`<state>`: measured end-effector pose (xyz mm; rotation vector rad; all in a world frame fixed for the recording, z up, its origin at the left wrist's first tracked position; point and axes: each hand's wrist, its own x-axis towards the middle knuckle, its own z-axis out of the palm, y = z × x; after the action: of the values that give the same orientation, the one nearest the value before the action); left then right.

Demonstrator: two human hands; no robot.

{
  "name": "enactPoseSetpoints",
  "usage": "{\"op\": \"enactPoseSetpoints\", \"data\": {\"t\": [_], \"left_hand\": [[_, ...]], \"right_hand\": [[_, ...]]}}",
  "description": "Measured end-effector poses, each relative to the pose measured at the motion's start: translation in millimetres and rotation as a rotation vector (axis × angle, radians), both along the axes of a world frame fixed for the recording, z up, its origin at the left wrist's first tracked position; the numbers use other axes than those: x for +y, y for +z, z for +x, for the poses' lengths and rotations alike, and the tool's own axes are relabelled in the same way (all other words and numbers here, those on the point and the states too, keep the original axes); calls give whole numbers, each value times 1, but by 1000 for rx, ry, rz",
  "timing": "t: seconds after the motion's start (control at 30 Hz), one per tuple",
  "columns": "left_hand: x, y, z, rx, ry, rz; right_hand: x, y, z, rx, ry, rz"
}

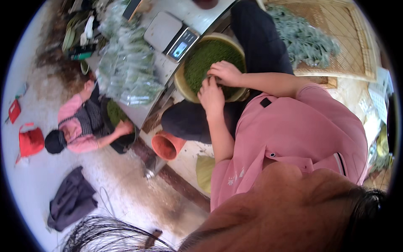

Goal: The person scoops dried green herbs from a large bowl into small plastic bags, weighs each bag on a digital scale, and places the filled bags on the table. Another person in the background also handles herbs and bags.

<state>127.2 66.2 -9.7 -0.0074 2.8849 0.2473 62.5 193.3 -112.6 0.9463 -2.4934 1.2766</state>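
Observation:
My left hand [212,94] and my right hand [227,73] meet over a round, pale yellowish basin [179,80], which sits between my legs. Fine green plant material [201,60] fills much of it. The fingers of both hands are bent and bunched together just above the green. Something small and dark shows between the fingertips, too small to name. Whether either hand grips it is unclear, since the fingers hide it. Beyond the basin, a digital scale [163,31] with a lit display rests on the metal-topped table [207,14]; its weighing plate is bare.
Clear plastic packets [129,69] of green matter are heaped on the table. More packets [305,37] lie on a woven bamboo tray [352,47]. Below the table edge stands an orange plastic pot [167,146]. Opposite, a co-worker [82,123] reaches into a dark basin [126,138] of green material.

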Motion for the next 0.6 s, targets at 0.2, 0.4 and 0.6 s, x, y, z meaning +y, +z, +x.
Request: {"op": "enactPoseSetpoints", "data": {"t": [0.2,0.4,0.6], "left_hand": [[-7,-25,13,37,-36,-36],[9,61,-1,424,-38,402],[-13,58,-5,593,154,444]], "right_hand": [[-10,5,1,115,34,11],[9,23,-9,59,-15,-139],[152,139,-54,313,-448,20]]}}
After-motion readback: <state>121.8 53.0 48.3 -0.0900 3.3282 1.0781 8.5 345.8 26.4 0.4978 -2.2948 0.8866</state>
